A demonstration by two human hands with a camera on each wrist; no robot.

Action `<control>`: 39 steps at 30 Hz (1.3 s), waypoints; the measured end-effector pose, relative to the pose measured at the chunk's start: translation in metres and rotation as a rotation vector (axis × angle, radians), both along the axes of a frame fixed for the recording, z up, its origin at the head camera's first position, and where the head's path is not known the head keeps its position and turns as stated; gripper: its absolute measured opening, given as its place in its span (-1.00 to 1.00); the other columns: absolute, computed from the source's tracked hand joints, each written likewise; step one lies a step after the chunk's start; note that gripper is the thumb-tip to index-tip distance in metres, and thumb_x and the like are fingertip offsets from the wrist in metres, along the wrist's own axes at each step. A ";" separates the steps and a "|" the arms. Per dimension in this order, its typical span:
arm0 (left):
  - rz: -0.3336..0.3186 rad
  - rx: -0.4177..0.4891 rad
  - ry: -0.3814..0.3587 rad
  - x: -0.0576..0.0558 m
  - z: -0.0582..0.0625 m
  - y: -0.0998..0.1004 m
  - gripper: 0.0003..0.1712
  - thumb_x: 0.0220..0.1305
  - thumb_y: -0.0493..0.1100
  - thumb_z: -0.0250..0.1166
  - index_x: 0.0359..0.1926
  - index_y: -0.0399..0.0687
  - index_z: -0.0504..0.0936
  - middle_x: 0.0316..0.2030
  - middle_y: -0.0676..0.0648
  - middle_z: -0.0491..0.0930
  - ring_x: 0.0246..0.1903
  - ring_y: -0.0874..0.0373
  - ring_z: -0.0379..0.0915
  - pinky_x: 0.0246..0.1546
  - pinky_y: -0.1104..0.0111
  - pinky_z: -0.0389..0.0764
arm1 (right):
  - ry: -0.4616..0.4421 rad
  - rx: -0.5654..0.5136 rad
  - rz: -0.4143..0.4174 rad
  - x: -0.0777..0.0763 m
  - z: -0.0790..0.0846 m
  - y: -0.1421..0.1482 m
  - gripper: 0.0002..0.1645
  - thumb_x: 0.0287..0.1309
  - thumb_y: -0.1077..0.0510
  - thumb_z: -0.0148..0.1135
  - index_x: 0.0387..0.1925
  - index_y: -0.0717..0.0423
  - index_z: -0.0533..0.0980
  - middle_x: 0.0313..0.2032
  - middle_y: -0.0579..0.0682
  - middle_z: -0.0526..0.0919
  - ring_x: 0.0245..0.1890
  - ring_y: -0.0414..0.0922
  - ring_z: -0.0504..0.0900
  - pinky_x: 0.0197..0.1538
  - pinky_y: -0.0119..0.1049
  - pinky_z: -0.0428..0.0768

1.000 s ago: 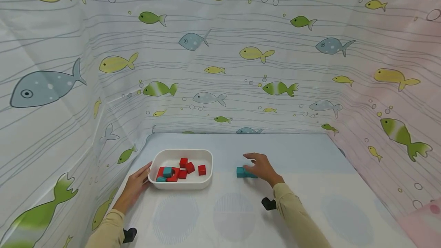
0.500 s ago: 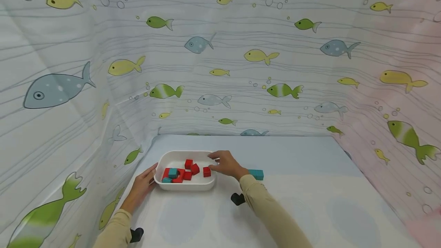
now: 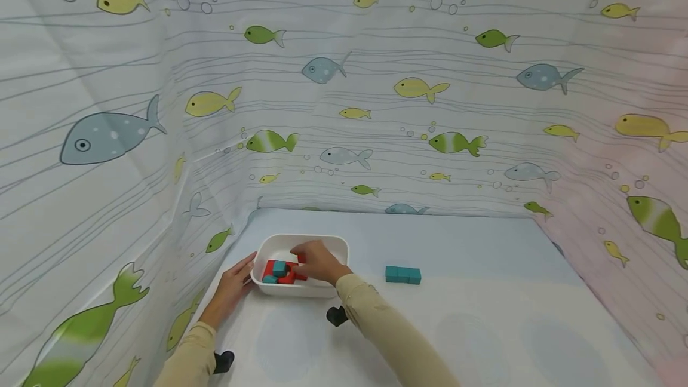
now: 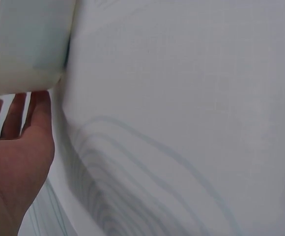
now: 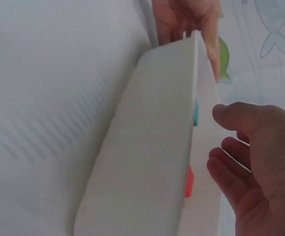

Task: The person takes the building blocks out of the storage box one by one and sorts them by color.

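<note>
My left hand [image 3: 235, 281] rests its fingers against the left end of a white plastic tub [image 3: 300, 290]; the left wrist view shows the straight fingertips touching the tub wall [image 4: 29, 54]. Inside, red blocks [image 3: 287, 278] and a teal cube [image 3: 280, 267] lie in a cluster. My right hand [image 3: 321, 263] hovers over the tub's middle, hiding some red blocks. In the right wrist view, the right hand [image 5: 260, 152] has its thumb and fingers apart, nothing between them, above the rim.
A row of teal cubes [image 3: 403, 275] sits on the pale tabletop [image 3: 473, 315] right of the tub. Behind and at the sides hangs a fish-patterned cloth [image 3: 344, 136]. Dark wrist devices [image 3: 337, 315] stick out beneath the sleeves.
My right hand has moved left from the teal cubes, past the tub's right rim, to above its contents. The teal row stays on the table. My left hand stays at the tub's end.
</note>
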State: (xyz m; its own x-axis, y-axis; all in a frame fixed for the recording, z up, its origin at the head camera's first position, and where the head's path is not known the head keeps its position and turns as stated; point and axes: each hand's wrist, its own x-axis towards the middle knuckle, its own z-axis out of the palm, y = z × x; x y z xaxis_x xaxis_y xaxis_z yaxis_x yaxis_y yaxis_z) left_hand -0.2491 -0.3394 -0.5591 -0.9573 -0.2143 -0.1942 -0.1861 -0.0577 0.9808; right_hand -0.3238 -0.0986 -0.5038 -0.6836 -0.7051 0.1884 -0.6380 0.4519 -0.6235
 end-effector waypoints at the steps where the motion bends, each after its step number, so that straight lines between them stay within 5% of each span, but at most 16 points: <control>1: 0.001 -0.003 -0.003 0.000 0.000 0.000 -0.43 0.55 -0.10 -0.04 0.49 -0.04 0.16 0.49 -0.15 0.02 0.42 -0.12 0.02 0.31 0.06 0.27 | -0.004 0.002 -0.006 0.001 -0.001 -0.003 -0.54 0.11 0.15 0.43 0.08 0.11 0.61 -0.07 -0.06 0.70 -0.06 -0.06 0.61 -0.06 -0.49 0.59; 8: -0.008 -0.019 -0.001 0.000 0.001 0.001 -0.45 0.55 -0.12 -0.05 0.49 -0.02 0.17 0.49 -0.15 0.01 0.42 -0.13 0.02 0.31 0.05 0.26 | -0.078 -0.002 -0.042 0.008 -0.013 -0.023 -0.47 0.08 0.19 0.44 0.13 0.14 0.59 0.01 -0.03 0.67 0.02 -0.11 0.59 0.01 -0.43 0.61; 17: -0.023 -0.028 0.010 -0.001 0.001 0.005 -0.44 0.55 -0.09 -0.04 0.48 -0.05 0.18 0.48 -0.18 0.03 0.41 -0.14 0.04 0.30 0.06 0.28 | -0.045 0.094 -0.149 0.009 -0.025 -0.029 -0.48 0.06 0.08 0.47 0.11 -0.02 0.62 -0.06 -0.18 0.67 -0.13 -0.25 0.48 0.01 -0.42 0.58; 24: -0.013 -0.049 0.032 0.003 0.004 0.003 -0.46 0.56 -0.11 -0.07 0.48 -0.08 0.19 0.47 -0.18 0.07 0.39 -0.13 0.08 0.29 0.09 0.31 | 0.001 0.107 -0.155 0.009 -0.027 -0.033 -0.45 0.09 0.05 0.45 0.15 0.04 0.59 0.00 -0.11 0.67 -0.06 -0.18 0.49 0.10 -0.34 0.56; 32: 0.012 -0.038 0.005 -0.002 -0.001 0.009 -0.46 0.55 -0.08 -0.05 0.47 -0.02 0.23 0.48 -0.14 0.07 0.41 -0.12 0.05 0.29 0.10 0.31 | 0.133 0.112 -0.177 0.007 -0.036 -0.031 -0.58 0.12 -0.02 0.42 0.03 -0.04 0.67 -0.19 -0.18 0.70 -0.22 -0.23 0.45 -0.08 -0.44 0.56; 39: 0.022 -0.079 0.018 0.005 0.001 0.005 -0.45 0.55 -0.06 -0.05 0.47 -0.04 0.22 0.47 -0.14 0.08 0.42 -0.13 0.04 0.30 0.07 0.29 | 0.069 0.007 -0.125 0.008 -0.036 -0.031 -0.51 0.14 0.06 0.40 0.12 0.03 0.61 -0.07 -0.14 0.67 -0.11 -0.25 0.53 0.02 -0.46 0.58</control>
